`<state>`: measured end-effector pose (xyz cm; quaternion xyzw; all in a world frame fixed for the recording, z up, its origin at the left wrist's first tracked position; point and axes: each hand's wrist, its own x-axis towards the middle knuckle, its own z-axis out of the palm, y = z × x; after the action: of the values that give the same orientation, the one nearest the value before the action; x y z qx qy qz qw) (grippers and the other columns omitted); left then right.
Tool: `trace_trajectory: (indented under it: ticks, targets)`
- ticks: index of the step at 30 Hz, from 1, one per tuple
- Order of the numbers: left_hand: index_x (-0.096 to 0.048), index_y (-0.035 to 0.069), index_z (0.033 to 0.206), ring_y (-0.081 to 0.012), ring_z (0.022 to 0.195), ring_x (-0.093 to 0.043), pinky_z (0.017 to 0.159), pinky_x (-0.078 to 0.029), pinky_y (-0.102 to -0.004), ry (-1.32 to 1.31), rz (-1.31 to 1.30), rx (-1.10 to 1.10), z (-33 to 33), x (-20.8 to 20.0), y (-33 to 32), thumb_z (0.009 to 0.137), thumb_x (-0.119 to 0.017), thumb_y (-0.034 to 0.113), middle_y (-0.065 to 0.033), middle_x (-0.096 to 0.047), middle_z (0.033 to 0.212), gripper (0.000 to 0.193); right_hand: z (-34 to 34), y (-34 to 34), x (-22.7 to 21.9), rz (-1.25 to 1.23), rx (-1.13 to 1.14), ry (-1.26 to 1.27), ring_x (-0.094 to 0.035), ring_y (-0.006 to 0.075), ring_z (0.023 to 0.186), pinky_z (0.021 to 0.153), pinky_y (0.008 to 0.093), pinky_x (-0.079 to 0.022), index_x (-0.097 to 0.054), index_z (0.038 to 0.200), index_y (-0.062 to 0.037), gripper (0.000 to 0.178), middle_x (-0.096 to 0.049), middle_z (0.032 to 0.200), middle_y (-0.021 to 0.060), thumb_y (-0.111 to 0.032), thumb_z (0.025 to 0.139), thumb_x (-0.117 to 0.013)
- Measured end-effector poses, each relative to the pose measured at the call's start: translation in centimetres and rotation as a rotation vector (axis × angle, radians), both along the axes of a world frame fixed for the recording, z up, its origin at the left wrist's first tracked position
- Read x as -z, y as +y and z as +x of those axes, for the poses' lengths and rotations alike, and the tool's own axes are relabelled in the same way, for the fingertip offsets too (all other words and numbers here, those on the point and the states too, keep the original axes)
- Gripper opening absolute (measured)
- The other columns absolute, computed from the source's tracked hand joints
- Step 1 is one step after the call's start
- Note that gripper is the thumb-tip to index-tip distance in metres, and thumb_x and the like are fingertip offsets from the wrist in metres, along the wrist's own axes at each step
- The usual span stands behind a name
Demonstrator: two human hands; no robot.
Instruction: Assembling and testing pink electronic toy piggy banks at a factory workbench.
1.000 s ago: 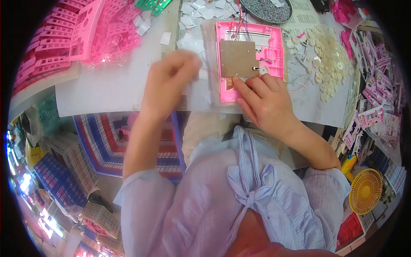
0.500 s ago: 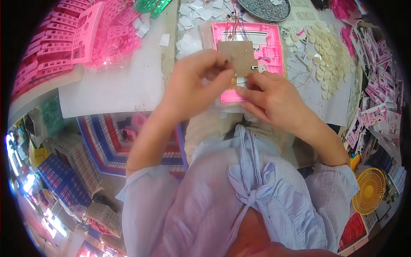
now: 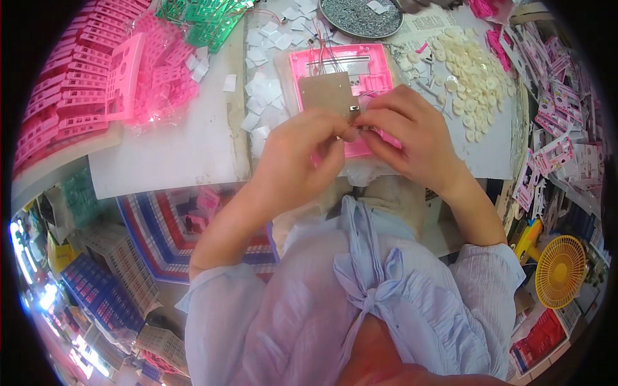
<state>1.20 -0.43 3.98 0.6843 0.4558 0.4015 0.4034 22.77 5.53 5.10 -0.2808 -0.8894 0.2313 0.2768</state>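
Note:
A pink plastic housing (image 3: 381,66) lies on the bench in front of me, with a brown circuit board (image 3: 327,90) over its left part. Several thin wires (image 3: 324,59) run from the board's far side. Over the near end of the housing, my left hand (image 3: 297,156) and my right hand (image 3: 415,138) meet fingertip to fingertip. Both are closed in a pinch, thumb against fingers. Something small and dark shows between them, too small and covered to name. The fingers hide part of the housing's near end.
Pink plastic panels (image 3: 125,77) and green circuit boards (image 3: 215,19) are heaped at the far left. White paper squares (image 3: 261,96) lie beside the housing. Beyond it stands a round tray of small metal parts (image 3: 360,18). Cream discs (image 3: 467,83) are piled to the right, near printed pink-and-white pieces (image 3: 560,109).
My left hand has come down from over the circuit board, and its fingertips now meet the right hand's at the housing's near end. The whole view has shifted slightly.

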Motion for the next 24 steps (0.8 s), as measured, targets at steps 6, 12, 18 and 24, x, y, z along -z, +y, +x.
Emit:
trace_trajectory:
  ticks: [6,12,18,24]
  targets:
    - [-0.065,0.002,0.102,-0.0237,0.080,-0.064,0.066,-0.053,-0.0327,0.226,0.146,-0.071,2.2,0.3,-1.5,0.081,-0.069,-0.003,-0.0101,-0.065,0.105,0.022,2.5,-0.6,-0.7,-0.082,0.046,-0.236,-0.061,0.0277,0.084,0.069,0.0387,-0.051,-0.065,0.090,-0.0061,0.017,-0.062,0.088,0.0071,-0.005,0.076,-0.074]
    - [-0.067,0.006,0.098,-0.0300,0.083,-0.064,0.071,-0.053,-0.0395,0.377,0.285,0.027,2.3,3.6,-2.0,0.080,-0.074,0.005,-0.0100,-0.065,0.095,0.019,3.6,-2.2,-0.1,0.048,-0.016,-0.450,-0.062,0.0236,0.085,0.066,0.0341,-0.054,-0.062,0.087,-0.0066,0.013,-0.061,0.086,0.0052,-0.012,0.077,-0.067]
    - [-0.067,0.007,0.098,-0.0304,0.083,-0.064,0.071,-0.053,-0.0408,0.410,0.263,0.046,2.0,3.6,-1.9,0.082,-0.072,0.005,-0.0103,-0.065,0.090,0.017,2.3,-1.6,-0.6,0.176,-0.140,-0.592,-0.063,0.0212,0.088,0.063,0.0339,-0.055,-0.062,0.087,-0.0069,0.011,-0.062,0.088,0.0048,-0.013,0.078,-0.065]
    - [-0.067,0.012,0.114,-0.0261,0.081,-0.062,0.069,-0.051,-0.0377,0.502,0.292,0.168,1.6,3.3,-1.6,0.082,-0.066,0.006,-0.0062,-0.062,0.091,0.034,5.2,-0.1,2.7,-0.131,-0.109,-0.252,-0.063,0.0207,0.073,0.057,0.0342,-0.051,-0.067,0.095,-0.0085,0.017,-0.061,0.078,0.0048,-0.014,0.080,-0.076]
